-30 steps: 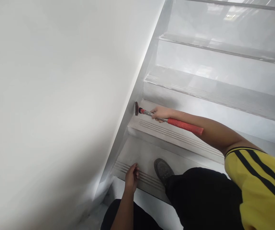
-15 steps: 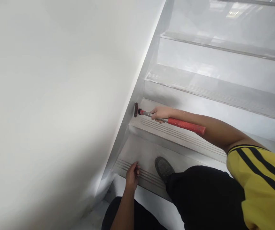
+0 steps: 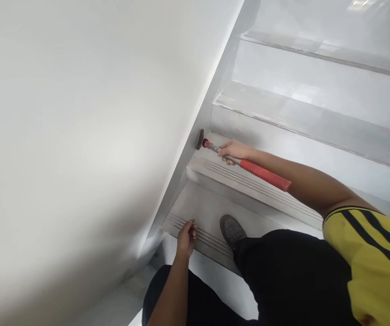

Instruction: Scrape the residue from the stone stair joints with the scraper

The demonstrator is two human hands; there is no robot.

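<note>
My right hand [image 3: 233, 151] is wrapped round the grey shaft of a scraper [image 3: 264, 174] with a long red grip. The grip's end lies along my right forearm. At the other end, the scraper's dark flat head [image 3: 199, 139] is at the grey skirting [image 3: 177, 181] beside a stair tread, seemingly touching it. Lower down, my left hand [image 3: 186, 236] hovers over the grooved edge of the step below. Its fingers are curled with thumb and forefinger together; anything held between them is too small to make out.
A plain white wall [image 3: 79, 136] fills the left side. Pale stairs [image 3: 293, 86] with grooved treads climb toward the top right. My shoe [image 3: 232, 230] stands on the step just below the scraper.
The scraper's head has slid a little up along the skirting, with my right hand following and the handle tilting more. The view has shifted slightly. My left hand stays curled.
</note>
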